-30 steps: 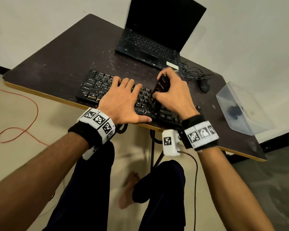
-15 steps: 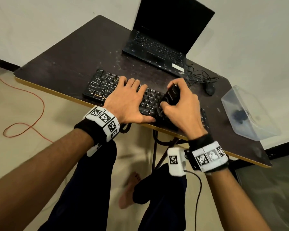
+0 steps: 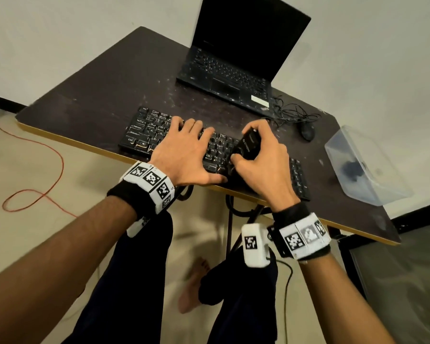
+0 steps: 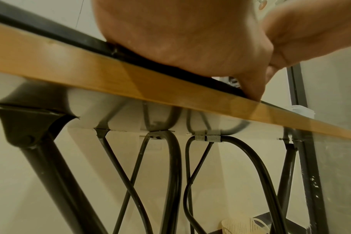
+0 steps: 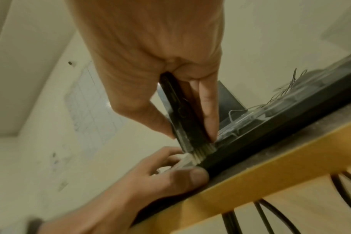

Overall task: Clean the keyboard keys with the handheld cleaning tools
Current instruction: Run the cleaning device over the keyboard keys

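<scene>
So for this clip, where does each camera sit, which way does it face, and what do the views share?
Head: above, looking down at the table, keyboard, laptop; both forearms, legs and a foot show.
Left wrist: below the table edge, looking up and forward; the left hand shows.
Right wrist: low, looking up along the right hand at the brush; the left hand's fingers show too.
Shared: the keyboard's front edge, the left thumb.

black gear on a dark brown desk

keyboard (image 3: 159, 130) black w/ white legends; brush (image 3: 248, 145) black; laptop (image 3: 233, 58) black; table (image 3: 97, 95) dark brown w/ yellow-tan edge; wristbands (image 3: 149, 182) black w/ b&w square markers; floor cable (image 3: 47, 175) red-orange.
</scene>
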Demonstrator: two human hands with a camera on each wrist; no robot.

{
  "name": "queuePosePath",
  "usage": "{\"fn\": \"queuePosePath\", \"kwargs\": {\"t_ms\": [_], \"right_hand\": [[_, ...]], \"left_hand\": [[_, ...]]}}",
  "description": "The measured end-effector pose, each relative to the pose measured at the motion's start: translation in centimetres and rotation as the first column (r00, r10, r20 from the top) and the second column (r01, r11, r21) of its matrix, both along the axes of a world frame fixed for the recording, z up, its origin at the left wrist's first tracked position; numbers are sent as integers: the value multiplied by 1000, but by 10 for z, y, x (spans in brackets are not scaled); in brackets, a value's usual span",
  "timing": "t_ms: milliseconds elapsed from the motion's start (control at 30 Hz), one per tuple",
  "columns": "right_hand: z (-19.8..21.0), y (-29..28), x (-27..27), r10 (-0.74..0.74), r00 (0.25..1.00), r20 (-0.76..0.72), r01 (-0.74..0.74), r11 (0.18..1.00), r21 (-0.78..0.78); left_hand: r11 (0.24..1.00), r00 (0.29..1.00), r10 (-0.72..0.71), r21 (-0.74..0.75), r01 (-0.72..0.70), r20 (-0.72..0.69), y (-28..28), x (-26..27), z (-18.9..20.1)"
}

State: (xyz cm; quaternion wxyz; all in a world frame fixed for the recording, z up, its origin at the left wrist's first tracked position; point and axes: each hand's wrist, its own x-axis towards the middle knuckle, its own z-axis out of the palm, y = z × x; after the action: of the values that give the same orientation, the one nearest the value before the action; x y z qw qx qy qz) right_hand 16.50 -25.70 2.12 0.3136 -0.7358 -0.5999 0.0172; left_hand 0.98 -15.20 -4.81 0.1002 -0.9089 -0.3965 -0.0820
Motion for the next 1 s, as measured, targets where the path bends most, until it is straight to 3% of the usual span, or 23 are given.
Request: {"fn": "queuePosePath", "kwargs": {"t_ms": [67,233,367,500,633,767,900,1000], "right_hand": [[-1,-12,-6,49,999,-3,-49,999,-23],[1,8,-4,-40,999,-28,41,998,40],[-6,-11,-13,77,997,12,-77,997,11],[-3,8,-9,-10,1000,-17,11,998,60],[-7,-11,-21,121,992,27,-121,992,19],[-3,11,-14,-40,999,20,39,999,27],[-6,-7,-32,45,997,64,-44,999,-23],[-8,4,-28,-45,998,34,44,999,21]], "left_hand": [[1000,1000,-2,9,2,8,-1,1,-2],[1000,1000,0,19,0,-4,-1,1,0],[1000,1000,-3,9,3,-2,0,0,-2],[1000,1000,1,15,-1,8,-1,1,-2],[1000,1000,-3,15,3,11,2,1,-5],[1000,1000,-2,10,2,17,-1,0,-5],[1000,998,-26,0,26,54,2,0,-7],[999,997,-42,-20,43,65,1,0,-9]]}}
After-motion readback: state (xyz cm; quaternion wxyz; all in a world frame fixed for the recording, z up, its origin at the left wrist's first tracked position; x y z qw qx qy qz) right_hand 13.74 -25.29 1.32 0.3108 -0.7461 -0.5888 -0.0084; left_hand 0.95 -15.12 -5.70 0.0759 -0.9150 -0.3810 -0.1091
